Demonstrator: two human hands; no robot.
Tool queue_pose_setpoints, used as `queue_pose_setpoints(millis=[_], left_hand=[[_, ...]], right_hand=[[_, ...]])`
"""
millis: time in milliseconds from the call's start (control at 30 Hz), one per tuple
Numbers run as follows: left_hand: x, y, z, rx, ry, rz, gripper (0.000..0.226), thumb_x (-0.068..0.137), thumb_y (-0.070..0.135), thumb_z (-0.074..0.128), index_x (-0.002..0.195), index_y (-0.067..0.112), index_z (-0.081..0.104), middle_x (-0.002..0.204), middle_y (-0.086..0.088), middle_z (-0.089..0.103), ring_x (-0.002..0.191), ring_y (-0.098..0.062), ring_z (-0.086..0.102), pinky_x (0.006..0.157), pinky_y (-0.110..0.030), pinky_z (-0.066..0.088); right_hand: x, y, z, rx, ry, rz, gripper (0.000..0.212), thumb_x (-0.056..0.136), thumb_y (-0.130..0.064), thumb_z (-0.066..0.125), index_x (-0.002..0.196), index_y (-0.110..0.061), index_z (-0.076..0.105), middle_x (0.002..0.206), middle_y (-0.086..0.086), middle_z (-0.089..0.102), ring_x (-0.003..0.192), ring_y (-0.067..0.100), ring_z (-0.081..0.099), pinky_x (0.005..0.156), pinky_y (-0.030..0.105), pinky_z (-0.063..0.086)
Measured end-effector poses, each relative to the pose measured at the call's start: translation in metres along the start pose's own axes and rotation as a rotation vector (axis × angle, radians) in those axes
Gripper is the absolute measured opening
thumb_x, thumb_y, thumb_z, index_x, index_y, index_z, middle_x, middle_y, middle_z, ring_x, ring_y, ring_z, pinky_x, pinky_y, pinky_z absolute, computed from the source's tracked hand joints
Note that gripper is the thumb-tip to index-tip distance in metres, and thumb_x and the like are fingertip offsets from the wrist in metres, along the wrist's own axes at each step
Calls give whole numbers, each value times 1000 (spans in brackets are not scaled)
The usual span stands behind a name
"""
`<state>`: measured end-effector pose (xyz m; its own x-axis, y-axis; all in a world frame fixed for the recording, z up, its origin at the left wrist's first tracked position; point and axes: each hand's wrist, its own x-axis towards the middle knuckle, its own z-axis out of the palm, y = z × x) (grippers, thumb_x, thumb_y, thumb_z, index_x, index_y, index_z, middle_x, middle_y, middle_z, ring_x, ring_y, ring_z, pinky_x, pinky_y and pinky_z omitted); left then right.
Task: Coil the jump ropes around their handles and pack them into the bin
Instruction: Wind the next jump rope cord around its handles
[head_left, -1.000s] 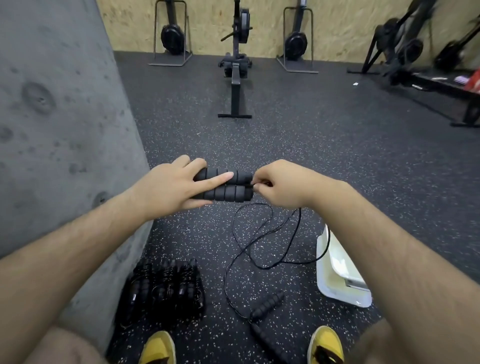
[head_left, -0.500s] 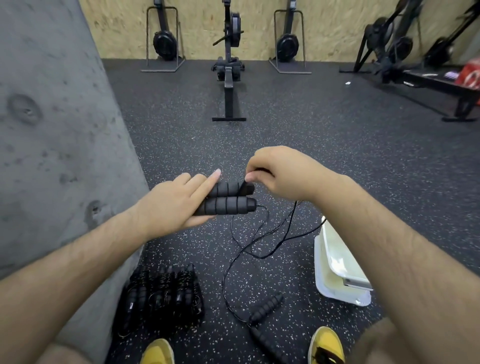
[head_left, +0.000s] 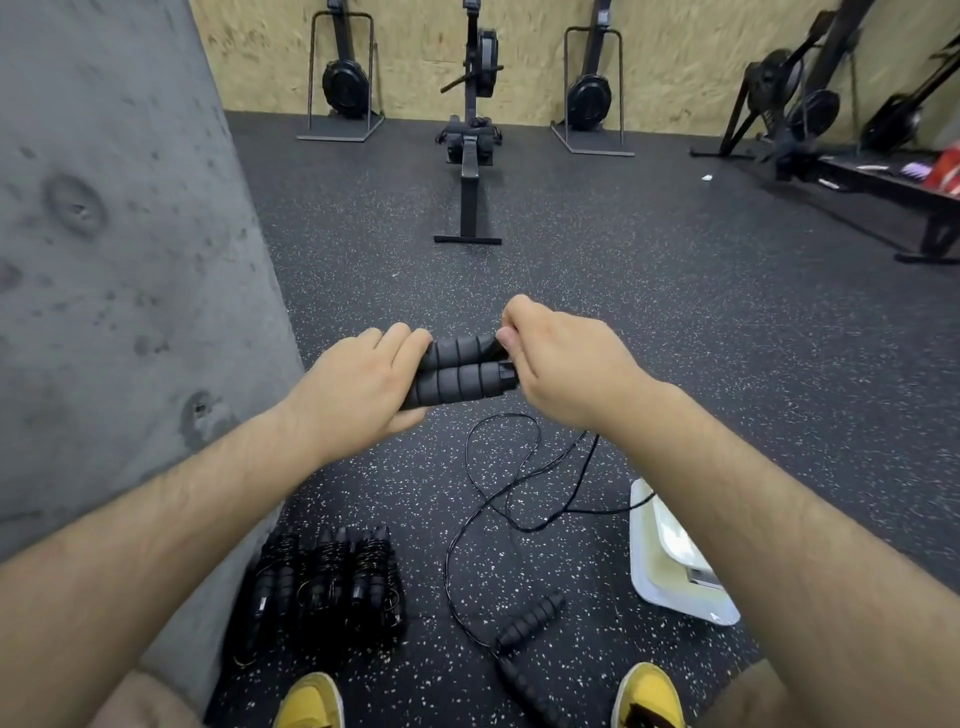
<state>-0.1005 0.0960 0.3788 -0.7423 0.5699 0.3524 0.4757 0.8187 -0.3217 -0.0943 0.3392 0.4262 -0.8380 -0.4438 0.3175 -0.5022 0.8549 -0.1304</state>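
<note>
Though black, speckled rubber floor (head_left: 675, 322), plywood wall (head_left: 675, 62).

Worn at head height, looking forward and steeply down along both forearms, wide-angle with bowed edges. Nearest the left hand (head_left: 358, 384) and right hand (head_left: 566, 364), both closed on a pair of handles (head_left: 460, 371) at mid-frame; yellow shoes (head_left: 311, 701) at the bottom edge, speckled floor (head_left: 675, 312) running off to a rowing machine (head_left: 470, 156) by the far wall. Single view only.
</note>
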Motion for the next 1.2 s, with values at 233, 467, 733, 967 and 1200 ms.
queue_pose_setpoints(millis=[233, 467, 733, 967, 1200], left_hand=[[1, -18, -9, -67, 68, 49, 61, 82, 50, 48, 122, 3, 51, 98, -13, 56, 74, -33, 57, 64, -47, 53], [-2, -10, -8, -302, 123, -10, 82, 90, 73, 47, 142, 10, 44, 116, -5, 57, 96, -25, 55, 87, -43, 48], [-3, 4, -13, -268, 261, -112, 90, 93, 77, 32, 146, 5, 45, 120, -9, 60, 101, -30, 58, 82, -45, 47], [0, -7, -17, -223, 306, -27, 86, 92, 80, 28, 130, 9, 57, 98, -5, 64, 84, -30, 64, 67, -41, 52], [0, -18, -17, -76, 288, 32, 77, 92, 80, 33, 117, 12, 62, 90, -3, 61, 76, -28, 62, 59, -38, 49]], right_hand=[[0, -6, 5, -163, -115, -45, 109, 64, -97, 37, 153, -36, 23, 128, -5, 56, 102, 21, 64, 83, 38, 53], [3, 1, 9, 225, -17, -46, 51, 81, -76, 56, 115, -39, 49, 97, -11, 56, 90, 14, 56, 83, 40, 50], [-5, -14, 7, 328, 128, -74, 53, 85, -62, 65, 126, -30, 51, 97, -6, 51, 77, 16, 53, 76, 38, 49], [-7, -10, -3, 337, 61, -90, 62, 82, -69, 60, 133, -36, 49, 111, -15, 61, 98, 7, 58, 88, 35, 50], [-9, 2, -30, 248, -81, -43, 12, 99, -26, 51, 102, -25, 62, 79, -15, 57, 72, 3, 51, 68, 31, 38]])
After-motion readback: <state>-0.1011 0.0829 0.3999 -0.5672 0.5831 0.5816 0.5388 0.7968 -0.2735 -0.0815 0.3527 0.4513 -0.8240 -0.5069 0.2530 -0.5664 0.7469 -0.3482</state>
